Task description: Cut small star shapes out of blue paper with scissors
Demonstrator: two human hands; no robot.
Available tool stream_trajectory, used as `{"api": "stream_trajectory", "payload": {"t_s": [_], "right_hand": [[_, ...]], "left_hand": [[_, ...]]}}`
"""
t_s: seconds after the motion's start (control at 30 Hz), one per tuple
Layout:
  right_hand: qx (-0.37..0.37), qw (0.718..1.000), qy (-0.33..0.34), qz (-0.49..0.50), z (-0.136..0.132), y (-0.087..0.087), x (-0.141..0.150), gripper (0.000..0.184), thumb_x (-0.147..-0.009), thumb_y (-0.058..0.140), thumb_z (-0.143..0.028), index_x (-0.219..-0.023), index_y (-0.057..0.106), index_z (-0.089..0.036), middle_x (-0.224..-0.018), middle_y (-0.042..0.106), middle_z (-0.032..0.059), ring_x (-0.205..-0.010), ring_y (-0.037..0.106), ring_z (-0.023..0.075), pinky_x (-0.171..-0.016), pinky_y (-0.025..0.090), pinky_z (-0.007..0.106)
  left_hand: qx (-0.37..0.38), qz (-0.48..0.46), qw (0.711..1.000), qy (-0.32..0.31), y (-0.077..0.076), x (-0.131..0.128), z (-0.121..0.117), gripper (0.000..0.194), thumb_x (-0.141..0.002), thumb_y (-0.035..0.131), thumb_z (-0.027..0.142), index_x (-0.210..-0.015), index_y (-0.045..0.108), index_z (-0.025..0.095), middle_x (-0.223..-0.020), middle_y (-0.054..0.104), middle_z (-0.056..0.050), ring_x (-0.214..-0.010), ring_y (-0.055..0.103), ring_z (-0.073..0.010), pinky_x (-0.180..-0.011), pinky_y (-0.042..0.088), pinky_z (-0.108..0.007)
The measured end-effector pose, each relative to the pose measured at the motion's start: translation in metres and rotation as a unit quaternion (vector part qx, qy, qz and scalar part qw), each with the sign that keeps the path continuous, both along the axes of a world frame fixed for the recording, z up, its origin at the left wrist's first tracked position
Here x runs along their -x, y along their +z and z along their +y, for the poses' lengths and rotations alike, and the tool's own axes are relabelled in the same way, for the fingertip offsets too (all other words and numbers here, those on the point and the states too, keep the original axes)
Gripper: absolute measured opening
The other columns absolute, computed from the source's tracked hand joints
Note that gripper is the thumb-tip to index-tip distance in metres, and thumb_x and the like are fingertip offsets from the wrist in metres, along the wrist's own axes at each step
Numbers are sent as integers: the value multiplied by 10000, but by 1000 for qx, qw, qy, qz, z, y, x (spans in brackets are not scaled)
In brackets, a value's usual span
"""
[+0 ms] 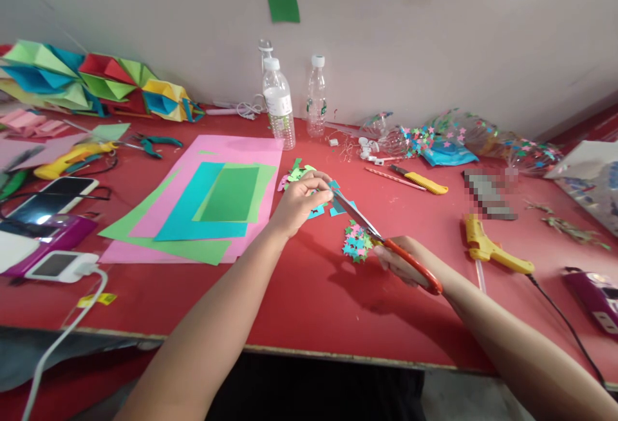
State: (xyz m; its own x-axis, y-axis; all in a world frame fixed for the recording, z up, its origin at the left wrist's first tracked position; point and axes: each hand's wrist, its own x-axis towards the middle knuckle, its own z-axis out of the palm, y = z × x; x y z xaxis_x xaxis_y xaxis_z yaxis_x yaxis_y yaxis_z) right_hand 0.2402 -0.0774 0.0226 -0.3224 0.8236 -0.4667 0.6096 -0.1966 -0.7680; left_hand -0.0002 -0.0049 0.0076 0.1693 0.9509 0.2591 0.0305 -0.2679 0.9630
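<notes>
My right hand is closed around the orange-red handles of a pair of scissors, whose blades point up and left. At the blade tips, my left hand is closed in a pinch; what its fingertips hold is too small to make out. Blue paper pieces lie just behind and beside those fingertips. Green and pink paper scraps are heaped beyond the left hand. Below the blades sits a small pile of pink, blue and green paper stars on the red table.
Layered coloured paper sheets lie left of my hands. Plastic bottles stand against the wall. To the right are a yellow utility knife, a yellow glue gun with its cord, and a purple box. Pliers rest at the left.
</notes>
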Motion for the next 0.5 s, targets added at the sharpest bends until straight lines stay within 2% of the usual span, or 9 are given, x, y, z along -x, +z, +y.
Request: {"api": "stream_trajectory", "payload": {"t_s": [0.17,0.3,0.5], "right_hand": [[-1,1000,0,7,1,-3,1,544,-750,554,-720,-607,481,-200,-398,369,-67,-320,361,67,-353,267,207],[4,999,-3,33,-1,-6,1,592,-735,522,-778,-620,495,-198,-383,364,-69,-312,363,70,-349,261,209],[0,995,8,103,-4,-10,1,648,-752,463,-830,-667,514,-190,-385,369,-75,-315,368,72,-370,303,221]], "left_hand": [[-21,-16,1000,9,-1,1,3,109,-721,660,268,-653,637,186,-903,597,-40,-920,563,-184,-886,416,-360],[-30,-49,998,16,-5,-2,4,91,-729,674,263,-683,640,192,-899,610,-34,-918,568,-178,-881,419,-345],[-11,-90,996,23,-11,-17,-5,72,-778,644,261,-731,635,207,-767,566,1,-776,522,-146,-754,411,-299]]}}
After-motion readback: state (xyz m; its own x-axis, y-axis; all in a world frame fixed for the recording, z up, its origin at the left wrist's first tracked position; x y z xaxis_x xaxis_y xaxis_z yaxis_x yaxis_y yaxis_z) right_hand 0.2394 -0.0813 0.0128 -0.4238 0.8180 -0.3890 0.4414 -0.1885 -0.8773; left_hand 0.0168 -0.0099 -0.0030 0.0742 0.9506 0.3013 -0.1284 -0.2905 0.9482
